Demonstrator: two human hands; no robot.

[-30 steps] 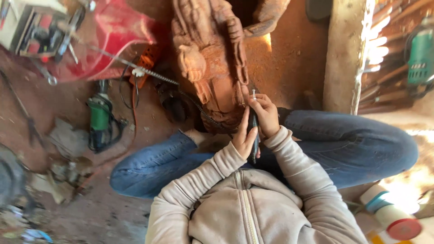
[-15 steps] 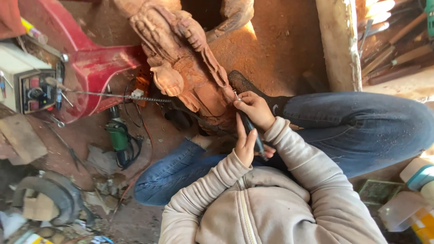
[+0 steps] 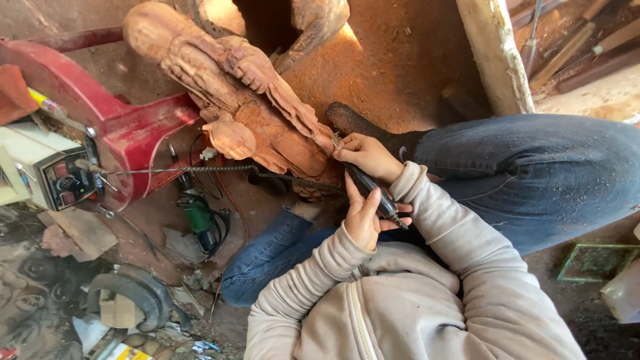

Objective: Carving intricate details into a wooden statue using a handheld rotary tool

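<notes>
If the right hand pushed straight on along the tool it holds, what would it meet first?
The right hand points up and left along the black rotary handpiece. Its tip already sits at the carved wooden figure, so the wood comes first. Depth is hard to judge, but contact looks immediate.

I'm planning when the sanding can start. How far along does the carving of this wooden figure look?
Done: the figure already has its full shape, with head, arm and robe folds cut in. In hand: the right hand steers a rotary handpiece at the lower folds, and the left hand steadies its rear. Left: the surface looks rough and bare; how much detail remains I cannot tell.
</notes>
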